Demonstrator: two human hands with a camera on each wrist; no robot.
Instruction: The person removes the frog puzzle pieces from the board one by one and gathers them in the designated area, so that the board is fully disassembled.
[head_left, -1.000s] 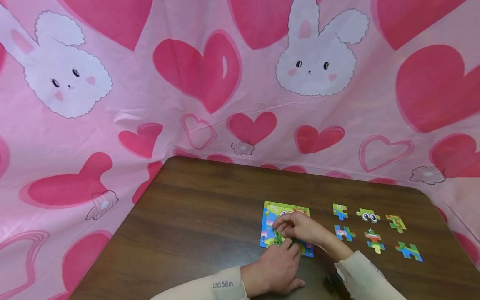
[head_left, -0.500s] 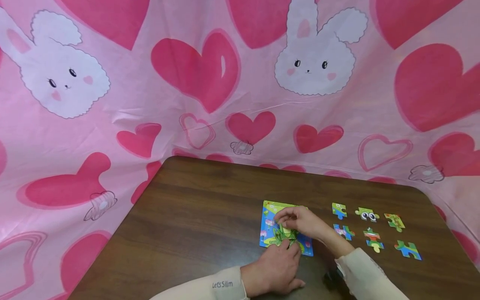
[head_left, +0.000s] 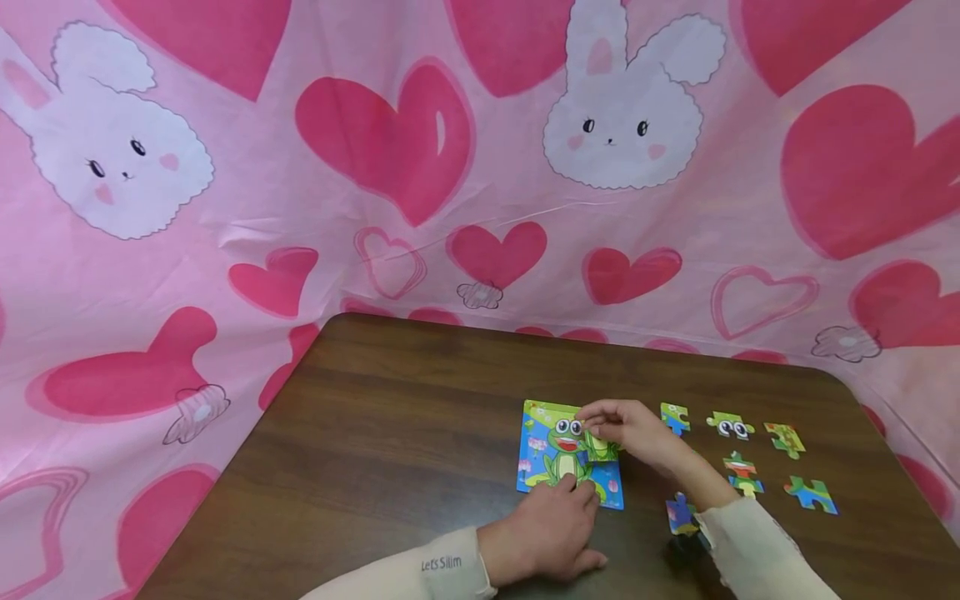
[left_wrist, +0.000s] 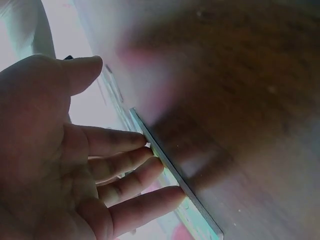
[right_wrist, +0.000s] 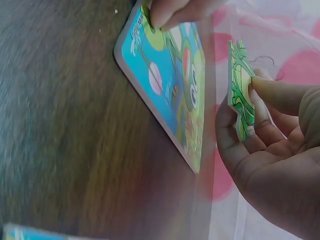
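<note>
A square frog puzzle board (head_left: 534, 460) lies on the brown table, with a frog printed in its middle. My left hand (head_left: 549, 529) rests its fingertips on the near edge of this board; in the left wrist view those fingers (left_wrist: 131, 192) are fairly straight. Over the board's right side, my right hand (head_left: 639, 433) pinches a green puzzle piece (right_wrist: 241, 82) between thumb and fingers. That piece shows frog legs and a pale belly, and it is held off the board in the right wrist view.
Right of the board lie several loose pieces, among them an eyes piece (head_left: 731, 427), a red-mouth piece (head_left: 741, 472) and a blue-green piece (head_left: 812, 495). A pink-flower piece (head_left: 679, 513) is beside my right sleeve (head_left: 753, 542). Pink heart-patterned cloth (head_left: 405, 208) hangs behind the table.
My right hand has moved right with the green puzzle piece, uncovering the printed frog. The pink-flower piece has shifted toward the near edge and turned. My left hand has stayed at the board.
</note>
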